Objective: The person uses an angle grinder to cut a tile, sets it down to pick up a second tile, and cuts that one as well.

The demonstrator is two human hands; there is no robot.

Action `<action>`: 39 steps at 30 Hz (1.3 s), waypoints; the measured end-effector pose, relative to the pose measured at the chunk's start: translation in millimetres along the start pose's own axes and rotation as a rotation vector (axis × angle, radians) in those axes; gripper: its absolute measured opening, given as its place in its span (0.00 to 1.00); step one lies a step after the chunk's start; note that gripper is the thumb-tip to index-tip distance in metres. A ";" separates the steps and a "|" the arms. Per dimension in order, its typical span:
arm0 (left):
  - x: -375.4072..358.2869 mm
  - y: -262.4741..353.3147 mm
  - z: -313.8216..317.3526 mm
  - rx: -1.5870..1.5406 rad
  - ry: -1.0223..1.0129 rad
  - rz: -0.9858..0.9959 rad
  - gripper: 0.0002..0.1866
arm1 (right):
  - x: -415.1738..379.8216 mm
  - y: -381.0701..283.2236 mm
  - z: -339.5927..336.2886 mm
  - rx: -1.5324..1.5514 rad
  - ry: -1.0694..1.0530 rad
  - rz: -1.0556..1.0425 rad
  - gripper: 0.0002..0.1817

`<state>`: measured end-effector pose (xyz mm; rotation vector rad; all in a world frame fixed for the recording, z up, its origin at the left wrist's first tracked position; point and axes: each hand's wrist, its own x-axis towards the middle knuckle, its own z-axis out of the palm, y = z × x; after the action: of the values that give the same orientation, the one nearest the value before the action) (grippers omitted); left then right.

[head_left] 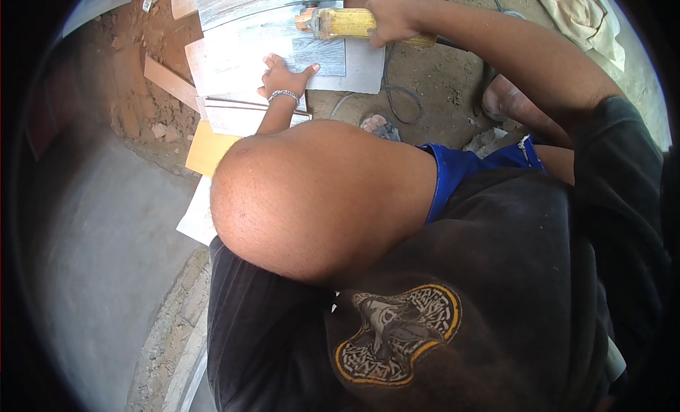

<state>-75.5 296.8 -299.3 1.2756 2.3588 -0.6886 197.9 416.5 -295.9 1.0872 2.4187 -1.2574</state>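
Note:
My left hand (283,75) lies flat, fingers spread, on a grey-white tile (234,54) that rests on the ground; a silver bracelet circles its wrist. My right hand (389,19) grips the yellow body of an angle grinder (343,22). The grinder's disc end sits at the tile's far edge, just beyond my left fingertips. My bent knee fills the middle of the view and hides the near part of the tile.
More tile pieces and offcuts (212,114) lie stacked to the left on red dirt, with a yellow-orange piece (207,150) beside them. The grinder's black cable (400,93) loops over the ground. A sandalled foot (379,123) shows below it. A cloth (581,15) lies at top right, smooth concrete (99,235) at left.

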 end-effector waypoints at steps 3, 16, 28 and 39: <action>-0.5 -0.5 -0.1 0.005 0.001 0.001 0.70 | -5.0 1.3 -1.1 0.067 -0.012 0.045 0.30; 1.1 0.5 0.7 0.031 0.001 -0.006 0.70 | -11.8 12.2 2.5 0.072 0.021 -0.006 0.28; 3.0 0.3 1.3 0.028 -0.006 -0.012 0.70 | -13.2 10.6 2.4 0.021 0.004 -0.024 0.29; 0.4 1.3 -1.9 -0.012 -0.014 -0.014 0.70 | -33.4 20.0 -4.8 0.113 0.027 -0.066 0.29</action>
<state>-74.8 298.8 -298.2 1.2457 2.3594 -0.6842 236.1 410.3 -289.2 1.0681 2.4478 -1.4249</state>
